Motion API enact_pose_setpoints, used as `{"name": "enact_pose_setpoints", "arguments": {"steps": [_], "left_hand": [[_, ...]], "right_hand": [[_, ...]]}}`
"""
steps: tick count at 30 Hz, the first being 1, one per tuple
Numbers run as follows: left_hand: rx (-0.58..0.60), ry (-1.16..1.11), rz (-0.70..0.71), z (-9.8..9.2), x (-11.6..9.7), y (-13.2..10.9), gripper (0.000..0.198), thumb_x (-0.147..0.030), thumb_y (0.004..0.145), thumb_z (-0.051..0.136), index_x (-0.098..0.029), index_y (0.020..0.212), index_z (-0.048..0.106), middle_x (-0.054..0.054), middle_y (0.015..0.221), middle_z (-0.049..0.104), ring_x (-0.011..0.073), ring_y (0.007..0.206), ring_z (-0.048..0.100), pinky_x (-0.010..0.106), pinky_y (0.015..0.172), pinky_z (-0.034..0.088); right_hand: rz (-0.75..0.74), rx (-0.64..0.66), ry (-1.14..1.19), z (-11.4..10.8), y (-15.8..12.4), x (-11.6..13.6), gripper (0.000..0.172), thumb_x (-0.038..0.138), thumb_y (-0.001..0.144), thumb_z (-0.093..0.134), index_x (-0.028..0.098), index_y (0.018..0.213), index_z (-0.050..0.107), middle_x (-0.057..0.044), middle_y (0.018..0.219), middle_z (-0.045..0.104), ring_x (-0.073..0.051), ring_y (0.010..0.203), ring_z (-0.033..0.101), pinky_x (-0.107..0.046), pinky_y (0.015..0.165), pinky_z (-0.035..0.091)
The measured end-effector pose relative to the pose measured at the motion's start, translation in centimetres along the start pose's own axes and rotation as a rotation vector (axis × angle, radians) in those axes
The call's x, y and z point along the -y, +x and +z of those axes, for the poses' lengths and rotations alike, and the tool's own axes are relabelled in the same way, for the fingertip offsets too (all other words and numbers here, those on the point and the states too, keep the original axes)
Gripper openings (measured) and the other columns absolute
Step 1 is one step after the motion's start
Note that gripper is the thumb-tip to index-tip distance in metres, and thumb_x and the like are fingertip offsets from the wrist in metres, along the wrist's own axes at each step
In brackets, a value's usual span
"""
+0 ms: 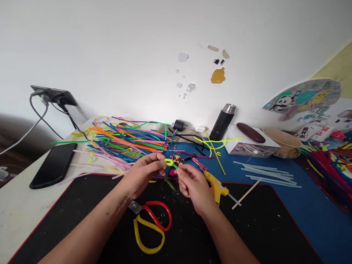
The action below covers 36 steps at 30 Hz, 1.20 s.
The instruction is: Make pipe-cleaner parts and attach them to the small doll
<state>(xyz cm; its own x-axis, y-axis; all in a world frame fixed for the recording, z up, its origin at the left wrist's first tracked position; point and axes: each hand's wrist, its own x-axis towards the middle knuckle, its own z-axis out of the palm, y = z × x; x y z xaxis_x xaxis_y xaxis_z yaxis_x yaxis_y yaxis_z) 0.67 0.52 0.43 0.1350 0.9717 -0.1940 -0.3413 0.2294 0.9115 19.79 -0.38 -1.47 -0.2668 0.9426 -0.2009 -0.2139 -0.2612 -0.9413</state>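
Note:
My left hand [148, 170] pinches one end of a small looped yellow pipe cleaner [168, 161]. From its other side a green pipe cleaner [174, 166] runs into the closed fingertips of my right hand [195, 185]. Just behind the fingers is a small colourful doll-like figure [177, 158], partly hidden. A pointed green strip [169, 184] shows below my left fingers. Scissors [154, 220] with one red and one yellow handle lie on the black mat [189, 234] under my left wrist. A yellow glue gun [217, 185] rests beside my right hand, partly covered by it.
Many coloured pipe cleaners [132, 137] lie in a pile at the back left, near a phone [53, 165]. A black flask [222, 121] stands by the wall. Translucent glue sticks [269, 174], a wooden stick [246, 194] and a bowl [282, 137] are to the right.

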Motion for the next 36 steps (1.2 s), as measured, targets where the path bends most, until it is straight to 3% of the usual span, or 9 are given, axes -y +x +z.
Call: {"name": "enact_pose_setpoints", "arguments": {"steps": [4,14,26,36], "left_hand": [[0.017,-0.031,0.024,-0.4,-0.3,0.2,0.028,-0.036,0.072,0.089,-0.019,0.082,0.070,-0.001,0.073,0.062,0.0136,0.068,0.056,0.026,0.068,0.046],[0.067,0.211,0.039,-0.2,0.0,-0.1,0.029,-0.039,0.074,0.088,-0.019,0.084,0.069,-0.002,0.078,0.062,0.0131,0.069,0.054,0.026,0.071,0.043],[0.048,0.198,0.044,0.3,0.9,0.1,0.028,-0.040,0.077,0.084,-0.019,0.084,0.069,-0.001,0.079,0.062,0.0143,0.071,0.055,0.027,0.072,0.043],[0.057,0.080,0.011,0.6,1.6,0.1,0.029,-0.039,0.076,0.087,-0.017,0.083,0.070,-0.001,0.074,0.062,0.0139,0.069,0.055,0.028,0.071,0.044]], "right_hand": [[-0.002,-0.018,-0.007,-0.2,0.0,0.1,0.040,0.056,0.085,0.079,0.019,0.089,0.063,0.008,0.056,0.049,-0.007,0.042,0.041,-0.021,0.041,0.021],[-0.065,-0.096,-0.004,-0.6,0.0,0.4,0.042,0.054,0.087,0.076,0.019,0.108,0.067,0.006,0.059,0.057,-0.010,0.040,0.049,-0.020,0.039,0.024],[-0.191,-0.086,-0.059,0.2,-0.4,0.6,0.042,0.051,0.092,0.072,0.017,0.116,0.070,0.007,0.059,0.048,-0.008,0.047,0.035,-0.021,0.043,0.026],[-0.232,-0.068,-0.133,0.2,-0.6,0.0,0.043,0.055,0.096,0.069,0.017,0.116,0.071,0.007,0.059,0.048,-0.009,0.049,0.036,-0.022,0.045,0.027]]}}
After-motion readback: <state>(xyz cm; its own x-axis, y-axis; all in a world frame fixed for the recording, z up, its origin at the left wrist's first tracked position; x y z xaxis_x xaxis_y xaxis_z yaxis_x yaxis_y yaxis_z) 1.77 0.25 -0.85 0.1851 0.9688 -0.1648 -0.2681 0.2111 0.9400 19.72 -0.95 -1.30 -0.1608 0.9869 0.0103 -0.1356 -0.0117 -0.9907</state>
